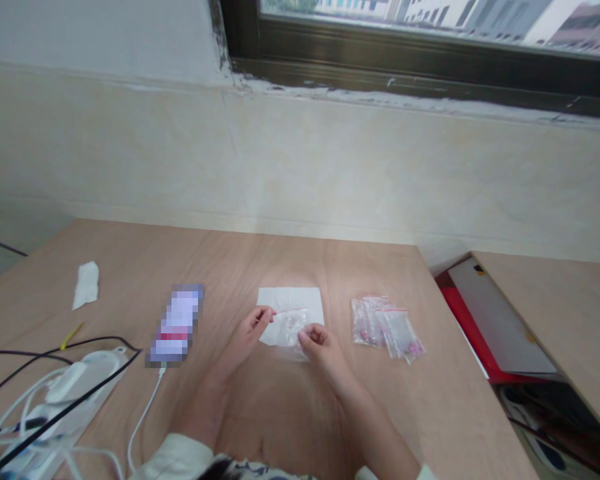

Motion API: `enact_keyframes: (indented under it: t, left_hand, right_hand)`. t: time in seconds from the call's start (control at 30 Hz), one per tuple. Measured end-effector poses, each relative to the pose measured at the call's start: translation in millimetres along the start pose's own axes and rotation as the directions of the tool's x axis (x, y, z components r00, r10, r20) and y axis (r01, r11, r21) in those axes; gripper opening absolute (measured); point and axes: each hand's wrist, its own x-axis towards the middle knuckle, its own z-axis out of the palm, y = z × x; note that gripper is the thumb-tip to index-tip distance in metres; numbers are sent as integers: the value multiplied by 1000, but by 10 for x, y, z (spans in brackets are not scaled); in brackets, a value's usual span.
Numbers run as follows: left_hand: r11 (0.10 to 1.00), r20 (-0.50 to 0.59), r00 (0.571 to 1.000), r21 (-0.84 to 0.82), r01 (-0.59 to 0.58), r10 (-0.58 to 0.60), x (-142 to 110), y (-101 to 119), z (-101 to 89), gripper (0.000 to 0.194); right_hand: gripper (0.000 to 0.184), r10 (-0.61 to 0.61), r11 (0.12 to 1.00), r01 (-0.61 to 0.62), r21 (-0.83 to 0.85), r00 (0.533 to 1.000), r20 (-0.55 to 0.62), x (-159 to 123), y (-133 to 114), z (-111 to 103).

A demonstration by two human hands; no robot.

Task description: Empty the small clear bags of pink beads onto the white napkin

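Observation:
My left hand (253, 328) and my right hand (320, 345) meet at the middle of a wooden table (260, 260). Both pinch a small clear zip bag (291, 325) with a red seal strip, the left at its top-left corner, the right at its lower right edge. The bag hovers just over a white paper sheet (291, 298) lying flat on the table. A pile of several similar small clear bags (386, 327) with pink bits inside lies to the right of my right hand.
A blurred-out phone (176, 325) on a white cable lies left of my hands. A white power strip (67, 393) with black and white cords sits at the lower left. A crumpled white tissue (87, 284) lies far left. Red and white folders (485, 320) fill the gap beside the table's right edge.

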Motion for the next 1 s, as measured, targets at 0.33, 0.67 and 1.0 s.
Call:
enact_keyframes:
  t: [0.33, 0.67, 1.0]
  left_hand:
    - [999, -13, 999, -19, 35, -36, -57, -161, -145, 27]
    - [999, 31, 999, -32, 32, -31, -44, -277, -95, 22]
    - [1000, 41, 999, 18, 24, -25, -105, -144, -80, 19]
  right_hand:
    - [36, -436, 684, -80, -725, 752, -494, 891, -505, -425]
    - [36, -409, 389, -396, -832, 735, -541, -223, -102, -1302]
    - [34, -504, 599, -373, -708, 512, -696, -466, -373, -1428]
